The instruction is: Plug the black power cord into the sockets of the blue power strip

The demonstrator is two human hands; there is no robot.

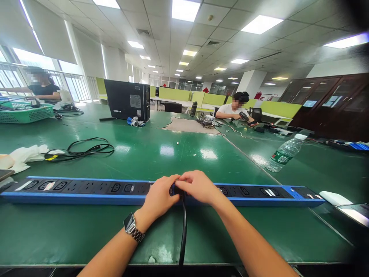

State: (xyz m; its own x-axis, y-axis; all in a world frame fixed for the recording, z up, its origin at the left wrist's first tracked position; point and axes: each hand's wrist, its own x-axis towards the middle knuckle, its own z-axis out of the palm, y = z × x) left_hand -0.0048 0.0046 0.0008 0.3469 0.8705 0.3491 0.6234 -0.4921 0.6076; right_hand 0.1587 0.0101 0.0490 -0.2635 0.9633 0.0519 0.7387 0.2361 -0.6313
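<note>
A long blue power strip [121, 199] with black socket faces lies across the green table in front of me. At its middle, a black plug [178, 190] sits at the sockets, largely covered by my fingers. My left hand [159, 195], with a watch [133, 227] on its wrist, pinches the plug from the left between thumb and fingers. From the right and above, my right hand [199, 186] has its fingers closed on the same plug. A black cable [183, 234] runs from the plug down over the table's front edge. How deep the plug sits is hidden.
A coiled black cable [89, 149] and crumpled white plastic [29, 157] lie at left. Behind stand a computer case [127, 99] and a green basket [25, 113]. A tilted water bottle [285, 154] is at right. Two people sit across the table, left and right.
</note>
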